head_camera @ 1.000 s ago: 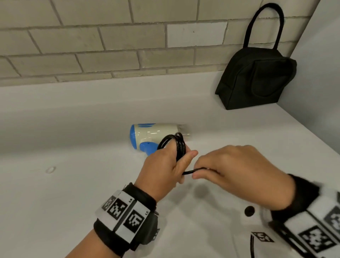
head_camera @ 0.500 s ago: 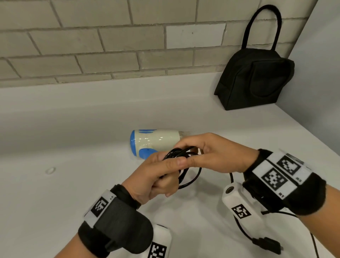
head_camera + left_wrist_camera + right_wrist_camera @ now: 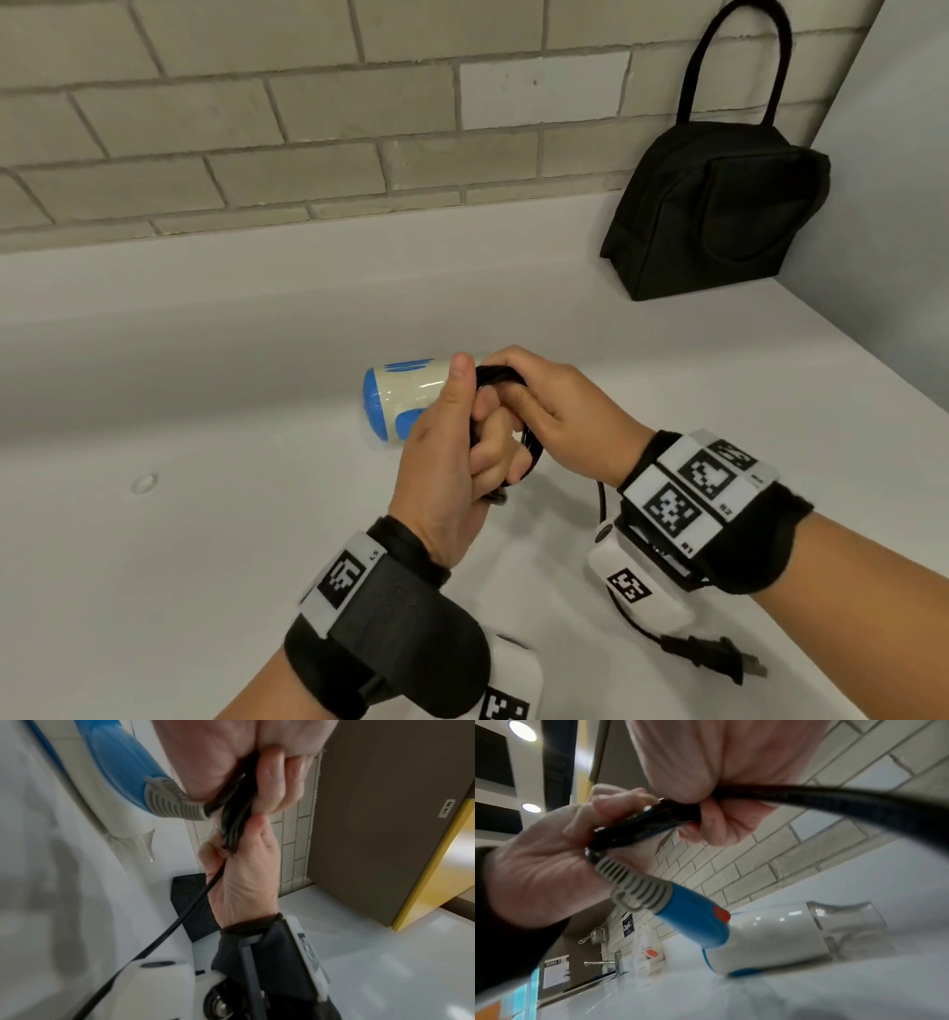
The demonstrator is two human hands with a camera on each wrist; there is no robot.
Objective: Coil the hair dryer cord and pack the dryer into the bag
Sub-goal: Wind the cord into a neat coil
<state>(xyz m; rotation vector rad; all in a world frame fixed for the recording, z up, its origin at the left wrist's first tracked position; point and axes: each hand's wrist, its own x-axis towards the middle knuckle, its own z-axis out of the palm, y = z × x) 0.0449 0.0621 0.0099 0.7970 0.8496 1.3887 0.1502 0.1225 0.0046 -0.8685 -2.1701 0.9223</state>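
A white and blue hair dryer (image 3: pixel 405 393) lies on its side on the white counter (image 3: pixel 205 514), its clear nozzle (image 3: pixel 844 921) pointing right. My left hand (image 3: pixel 462 442) grips the coiled loops of its black cord (image 3: pixel 531 447) just in front of the dryer. My right hand (image 3: pixel 554 411) pinches the same bundle from the right, wrapping the cord (image 3: pixel 834 799) over it. The loose tail runs under my right wrist to the plug (image 3: pixel 703 655) lying on the counter. The black bag (image 3: pixel 719 205) stands upright at the back right corner.
A brick wall (image 3: pixel 308 128) runs behind the counter and a grey side wall (image 3: pixel 898 205) closes the right. A small round fitting (image 3: pixel 144 483) sits in the counter at left. A faucet (image 3: pixel 603 962) shows far off in the right wrist view.
My right hand swung from in front of the coil up and over it, adding another loop. My left hand turned thumb-up with the bundle. The plug end has drawn closer.
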